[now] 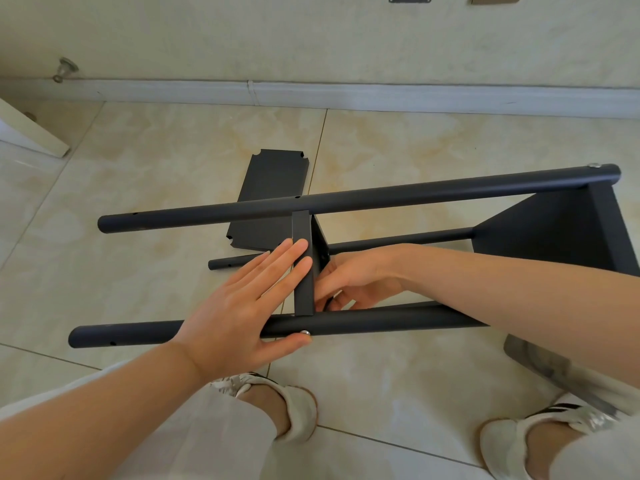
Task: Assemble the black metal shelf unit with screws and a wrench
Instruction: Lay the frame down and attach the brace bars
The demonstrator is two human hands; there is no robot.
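The left hand [242, 299] lies flat, palm down, with fingers straight and close together and the thumb spread toward the body. Its forearm enters from the lower left. The right hand [349, 282] reaches in from the right with fingers bent; its grip is hidden.

**Hidden and cropped parts of the shelf assembly**

Fingertips of the right hand [353, 282] vanish behind the upright shelf panel [303, 271]; whether they hold anything cannot be told. The end shelf [554, 233] is cropped at the right edge. The far pole [346, 199] hides part of the loose panel [273, 181].
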